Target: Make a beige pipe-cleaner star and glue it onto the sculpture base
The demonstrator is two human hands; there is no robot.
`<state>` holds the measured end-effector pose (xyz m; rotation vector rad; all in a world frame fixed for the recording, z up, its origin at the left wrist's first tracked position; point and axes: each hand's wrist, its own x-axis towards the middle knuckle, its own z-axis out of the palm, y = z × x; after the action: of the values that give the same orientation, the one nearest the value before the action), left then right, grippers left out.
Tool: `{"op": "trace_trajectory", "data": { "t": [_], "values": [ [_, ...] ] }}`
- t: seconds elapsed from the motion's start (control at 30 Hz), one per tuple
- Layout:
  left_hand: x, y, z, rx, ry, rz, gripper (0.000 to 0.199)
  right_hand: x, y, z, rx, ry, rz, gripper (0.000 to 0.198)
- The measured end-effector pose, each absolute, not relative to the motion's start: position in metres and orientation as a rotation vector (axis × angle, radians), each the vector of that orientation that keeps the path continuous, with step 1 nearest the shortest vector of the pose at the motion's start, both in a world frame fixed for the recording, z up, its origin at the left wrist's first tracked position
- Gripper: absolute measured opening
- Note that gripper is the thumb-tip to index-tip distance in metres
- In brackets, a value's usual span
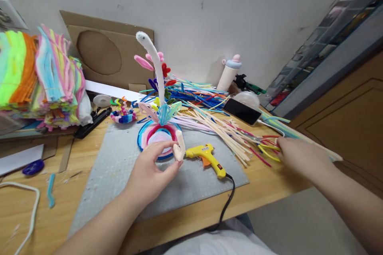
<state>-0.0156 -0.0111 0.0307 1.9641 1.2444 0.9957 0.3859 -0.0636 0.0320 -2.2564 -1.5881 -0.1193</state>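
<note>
My left hand [154,171] is closed, pinching a folded cream pipe cleaner [179,149] between thumb and fingers. Just behind it stands a pipe-cleaner decoration with a round striped base [142,137], a tall white stem [157,63], pastel butterfly shapes [164,113] and small coloured flowers. A yellow glue gun [206,155] lies on its side right of my left hand, its nozzle close to the cream piece. Over at the right, my right hand [295,153] is at the red and yellow handles of a tool, apparently pliers [267,146]; its fingers are mostly hidden.
Loose cream pipe cleaners [221,127] spread across the grey cutting mat [110,175]. Behind are a phone [242,111], a bottle [229,73] and cut cardboard [128,48]. Bundled pipe cleaners [56,71] stand left. The glue gun's black cord [229,203] runs over the table's front edge.
</note>
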Motion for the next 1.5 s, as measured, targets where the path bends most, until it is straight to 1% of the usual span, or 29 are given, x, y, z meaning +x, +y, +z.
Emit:
{"op": "trace_trajectory", "data": {
  "t": [0.07,0.1,0.17,0.2,0.23,0.27,0.33,0.37,0.4,0.43,0.47,0.5,0.53,0.6,0.67,0.7,0.77,0.8,0.83,0.97,1.03,1.13,1.27,1.5],
  "values": [
    [-0.016,-0.011,0.03,1.959,1.23,0.994,0.03,0.392,-0.063,0.042,-2.305,-1.727,-0.222,0.01],
    [-0.016,-0.01,0.029,1.951,1.221,0.991,0.03,0.396,-0.062,0.049,-2.333,-1.808,-0.306,0.01],
    [-0.016,-0.01,0.029,1.941,1.209,0.98,0.029,0.407,-0.06,0.062,-2.436,-1.952,-0.608,0.024],
    [-0.016,-0.01,0.029,1.941,1.207,0.973,0.029,0.413,-0.059,0.069,-2.493,-1.948,-0.686,0.028],
    [-0.016,-0.01,0.03,1.944,1.209,0.967,0.029,0.418,-0.057,0.075,-2.537,-1.903,-0.665,0.032],
    [-0.016,-0.01,0.03,1.949,1.212,0.96,0.029,0.422,-0.056,0.079,-2.577,-1.819,-0.534,0.029],
    [-0.016,-0.011,0.031,1.961,1.212,0.949,0.028,0.423,-0.055,0.082,-2.554,-1.581,-0.057,0.013],
    [-0.016,-0.011,0.031,1.966,1.211,0.945,0.027,0.418,-0.056,0.081,-2.417,-1.514,0.26,0.012],
    [-0.016,-0.011,0.032,1.972,1.21,0.942,0.027,0.411,-0.058,0.078,-2.326,-1.487,0.423,0.013],
    [-0.016,-0.011,0.032,1.978,1.21,0.942,0.027,0.402,-0.06,0.073,-2.23,-1.505,0.585,0.02],
    [-0.016,-0.011,0.032,1.986,1.21,0.941,0.027,0.391,-0.064,0.067,-2.025,-1.412,0.881,0.023],
    [-0.016,-0.011,0.032,2.0,1.214,0.941,0.027,0.378,-0.067,0.061,-1.842,-1.258,1.113,0.021],
    [-0.016,-0.011,0.032,2.025,1.221,0.942,0.026,0.365,-0.071,0.055,-1.696,-1.102,1.202,0.019],
    [-0.017,-0.01,0.031,2.127,1.237,0.953,0.024,0.339,-0.076,0.046,-1.527,-0.942,1.232,0.02],
    [-0.017,-0.01,0.03,2.277,1.255,0.984,0.024,0.316,-0.08,0.041,-1.411,-0.917,1.191,0.026],
    [-0.018,-0.01,0.03,2.353,1.265,1.009,0.024,0.306,-0.081,0.039,-1.378,-0.949,1.161,0.032],
    [-0.018,-0.012,0.03,2.468,1.283,1.094,0.025,0.29,-0.081,0.034,-1.337,-1.079,1.152,0.03],
    [-0.018,-0.012,0.031,2.507,1.289,1.15,0.025,0.283,-0.081,0.031,-1.328,-1.211,1.119,0.033],
    [-0.018,-0.014,0.031,2.536,1.291,1.207,0.025,0.278,-0.08,0.028,-1.368,-1.363,1.023,0.037],
    [-0.019,-0.018,0.035,2.583,1.247,1.403,0.028,0.265,-0.073,0.019,-1.632,-1.916,0.333,0.047],
    [-0.02,-0.021,0.038,2.566,1.221,1.458,0.031,0.26,-0.068,0.018,-1.661,-2.057,0.114,0.044],
    [-0.021,-0.024,0.04,2.53,1.18,1.494,0.033,0.254,-0.058,0.02,-1.563,-2.162,-0.092,0.034],
    [-0.021,-0.027,0.04,2.482,1.114,1.441,0.034,0.244,-0.047,0.023,-1.429,-2.281,-0.189,0.033],
    [-0.02,-0.027,0.04,2.375,1.046,1.156,0.038,0.224,-0.04,0.032,-1.322,-2.336,-0.089,0.034]
  ]
}}
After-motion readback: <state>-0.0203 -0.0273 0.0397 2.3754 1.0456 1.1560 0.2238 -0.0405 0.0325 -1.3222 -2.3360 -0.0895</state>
